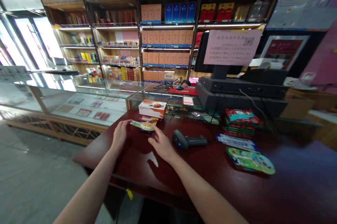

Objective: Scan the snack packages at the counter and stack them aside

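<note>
The left hand (120,135), left of the frame's centre, has its fingers extended and close together, tips at the left end of a shiny packet (143,126). The right hand (162,144), at the centre, is loosely spread, its index finger at the packet's right edge and its thumb free; it grasps nothing. The packet lies on the dark red table (139,157), apparently steadied from both ends so that it stays flat.

Just behind it, a white-and-orange box (152,109) stands at the table's far edge, probably out of the hands' way. Right of centre, a barcode scanner (188,141) lies on its side, its handle toward the right, seemingly within easy reach of the right hand. Farther right lie a green packet (250,161), a blue-and-white packet (237,142) and a pile of red packets (240,122), perhaps grouped by kind.

Whether the left fingers pinch the packet or merely touch it, I cannot tell. The packet partly covers whatever lies beneath it, and its print is unreadable. At upper right, a pink sheet (231,47) covers much of the monitor's back. Both forearms are cut off at the bottom.
</note>
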